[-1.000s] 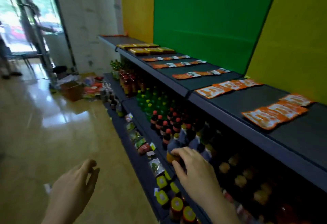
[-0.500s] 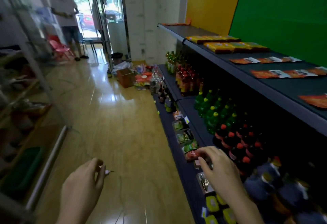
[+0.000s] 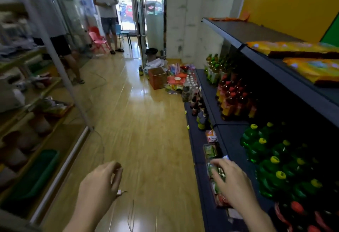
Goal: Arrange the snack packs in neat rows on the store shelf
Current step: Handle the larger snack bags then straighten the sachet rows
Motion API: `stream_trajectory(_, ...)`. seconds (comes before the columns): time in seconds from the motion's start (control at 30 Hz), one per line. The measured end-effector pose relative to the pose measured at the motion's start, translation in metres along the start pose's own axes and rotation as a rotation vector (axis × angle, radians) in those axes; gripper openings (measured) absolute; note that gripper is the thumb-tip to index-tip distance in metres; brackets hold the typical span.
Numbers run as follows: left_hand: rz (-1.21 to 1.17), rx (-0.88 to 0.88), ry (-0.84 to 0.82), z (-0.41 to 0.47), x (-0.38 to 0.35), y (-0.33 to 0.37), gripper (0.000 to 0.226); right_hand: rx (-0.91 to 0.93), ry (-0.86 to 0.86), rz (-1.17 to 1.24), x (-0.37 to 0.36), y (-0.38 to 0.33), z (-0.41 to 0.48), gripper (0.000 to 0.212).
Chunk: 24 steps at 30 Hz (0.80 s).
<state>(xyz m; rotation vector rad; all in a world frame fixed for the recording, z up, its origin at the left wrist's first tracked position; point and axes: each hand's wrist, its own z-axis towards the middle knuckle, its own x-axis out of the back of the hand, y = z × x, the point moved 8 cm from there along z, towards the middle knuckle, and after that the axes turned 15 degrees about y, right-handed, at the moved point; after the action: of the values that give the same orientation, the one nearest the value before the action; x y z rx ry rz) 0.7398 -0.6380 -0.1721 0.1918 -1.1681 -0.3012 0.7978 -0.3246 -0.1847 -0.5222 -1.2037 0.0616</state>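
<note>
The view has swung left in the past second, off the top shelf with its orange packs laid in lines and out over the aisle, so only the yellow packs at that shelf's far end remain in sight at upper right. Over the same second the right hand has travelled away from the bottle caps and farther along the front lip of the low shelf. It now lies on the single file of small snack packs there. Its bent fingertips rest on a green pack, and a red pack shows just under the palm. The thumb is hidden, so I cannot tell whether the pack is pinched or only touched. Beyond the fingers the file carries on with another green pack and an orange-and-white pack, both slightly askew. Green bottles stand just to the right. The left hand has stayed low over the wooden floor, well apart from the right, loosely curled with nothing visible in it. I judge the work has shifted from the top rows to this lower file, which is probably being straightened pack by pack toward the far end.
</note>
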Motion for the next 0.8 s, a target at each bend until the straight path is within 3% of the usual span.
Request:
stream_trajectory(0.13,0.07,0.048,0.032,0.069,-0.015,-0.004,0.011,0.062,0.02,0.043,-0.021,-0.023,0.091,0.027)
stream_trajectory(0.47,0.145,0.225,-0.117,0.225,-0.123,-0.052,0.018,0.106,-0.042,0.077,-0.117,-0.044,0.276,0.027)
stream_trajectory(0.57,0.067,0.187,-0.147,0.292,-0.152,-0.049,0.017,0.072,-0.046,0.056,-0.137,-0.047,0.33,0.026)
stream_trajectory(0.8,-0.037,-0.015,-0.041,0.489,-0.205,-0.014,0.017,-0.068,0.074,0.071,-0.163,-0.055,0.475,0.023)
